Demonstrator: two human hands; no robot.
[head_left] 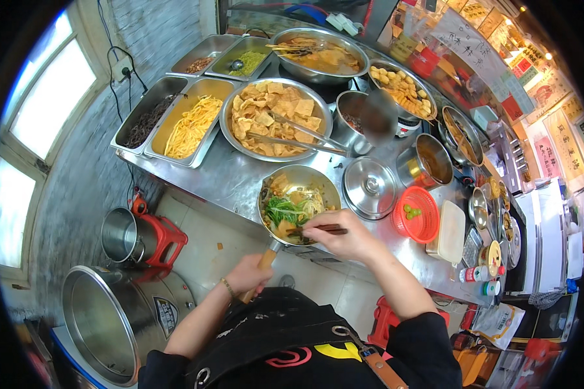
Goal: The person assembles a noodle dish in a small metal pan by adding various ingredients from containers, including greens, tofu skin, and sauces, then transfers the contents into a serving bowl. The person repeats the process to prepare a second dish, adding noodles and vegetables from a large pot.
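Note:
My left hand (pixel 248 275) is wrapped round the wooden handle of a metal saucepan (pixel 331 188), whose bowl is at the counter's front edge. Inside the pan are chopped greens (pixel 284 211), pale noodle-like strands, a yellowish chip and a brown mix. In my right hand (pixel 339 232) is a pair of dark chopsticks (pixel 301 229); their tips reach into the food at the pan's near side. Just beyond the pan, a wide bowl of fried chips (pixel 266 120) has metal tongs (pixel 298 144) lying across it.
Steel trays of yellow strips (pixel 191 129) and dark shreds (pixel 150 122) stand at the left. To the pan's right are a lidded pot (pixel 370 187), a red basket (pixel 419 200) with green fruits, and a pale box (pixel 449 228). A large steel pot (pixel 97 321) stands low at the left.

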